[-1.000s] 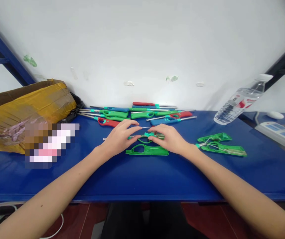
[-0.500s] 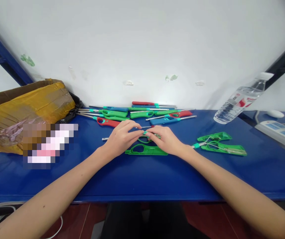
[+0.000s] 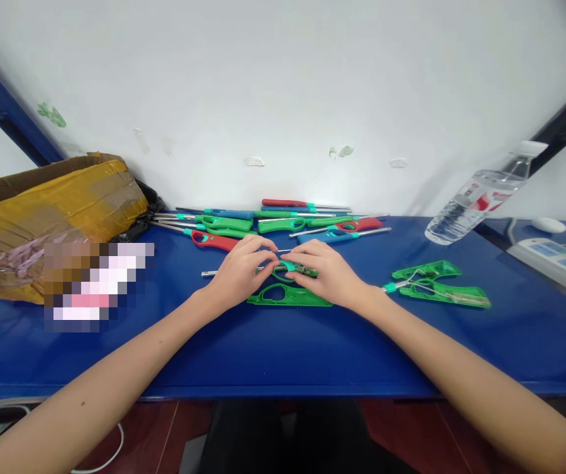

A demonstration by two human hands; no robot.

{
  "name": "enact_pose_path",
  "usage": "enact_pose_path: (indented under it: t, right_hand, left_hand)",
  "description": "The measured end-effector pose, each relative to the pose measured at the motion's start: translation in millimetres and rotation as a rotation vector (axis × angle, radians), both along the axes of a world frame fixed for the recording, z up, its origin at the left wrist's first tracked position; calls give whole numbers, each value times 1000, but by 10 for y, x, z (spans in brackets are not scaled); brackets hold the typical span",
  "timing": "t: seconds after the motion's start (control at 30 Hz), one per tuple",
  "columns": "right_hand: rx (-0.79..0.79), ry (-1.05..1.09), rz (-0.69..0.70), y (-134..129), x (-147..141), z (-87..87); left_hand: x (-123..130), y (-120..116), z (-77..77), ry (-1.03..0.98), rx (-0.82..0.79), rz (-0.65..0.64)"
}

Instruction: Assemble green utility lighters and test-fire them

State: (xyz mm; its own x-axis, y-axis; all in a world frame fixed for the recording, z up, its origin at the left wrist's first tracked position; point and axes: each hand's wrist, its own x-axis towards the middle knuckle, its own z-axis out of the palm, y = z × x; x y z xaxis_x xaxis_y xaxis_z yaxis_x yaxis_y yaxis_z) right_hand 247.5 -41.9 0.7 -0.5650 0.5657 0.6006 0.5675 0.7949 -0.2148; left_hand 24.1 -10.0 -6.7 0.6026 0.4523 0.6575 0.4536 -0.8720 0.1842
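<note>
An opened green stick lighter (image 3: 307, 270) lies at the middle of the table, its inner parts showing and its metal tube pointing left. My left hand (image 3: 238, 271) is closed, thumb and fingers pinching the lighter near its teal trigger piece. From the other side my right hand (image 3: 331, 271) grips the lighter's body, with its thumb in front and fingers behind. Just nearer to me lies a loose green handle half (image 3: 307, 297) with an oval trigger hole. A thin metal piece shows behind my fingertips; its kind is unclear.
Behind my hands is a row of red, blue and green stick lighters (image 3: 283, 226). Another opened green lighter (image 3: 455, 294) lies to the right. A water bottle (image 3: 478, 194) leans at the back right, near a power strip (image 3: 549, 260). A taped cardboard box (image 3: 66, 217) stands left.
My right thumb has moved down off the teal piece, leaving more of it showing. My left fingertips have drawn slightly left. The lighter stays about where it was.
</note>
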Motion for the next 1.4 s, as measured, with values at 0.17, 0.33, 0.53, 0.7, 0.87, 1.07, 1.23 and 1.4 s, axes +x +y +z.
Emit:
enact_pose_path:
  t: [0.17,0.33,0.53,0.7,0.87,1.07,1.23,1.4]
  right_hand:
    - [-73,21,-28,-4,-4,2]
    - [-161,9,-66,5,30,-9]
    - [-211,-78,-57,2,25,-23]
    - [-210,-78,-68,9,4,-55]
    - [-214,-93,-80,12,5,-65]
    - [-227,-118,-97,8,7,-54]
    - [-240,-117,-96,5,-1,-47]
    - [-249,-121,-86,12,-6,-53]
  left_hand:
    - [-9,-3,-2,3,-43,18]
    - [-95,28,-12,147,-193,12]
    - [-148,89,-23,209,-295,-19]
    - [-148,110,-26,219,-299,-27]
    - [-144,113,-25,223,-298,-21]
    - [-141,108,-30,225,-295,-17]
    - [-141,112,-33,225,-291,-17]
    - [-139,113,-40,227,-290,-18]
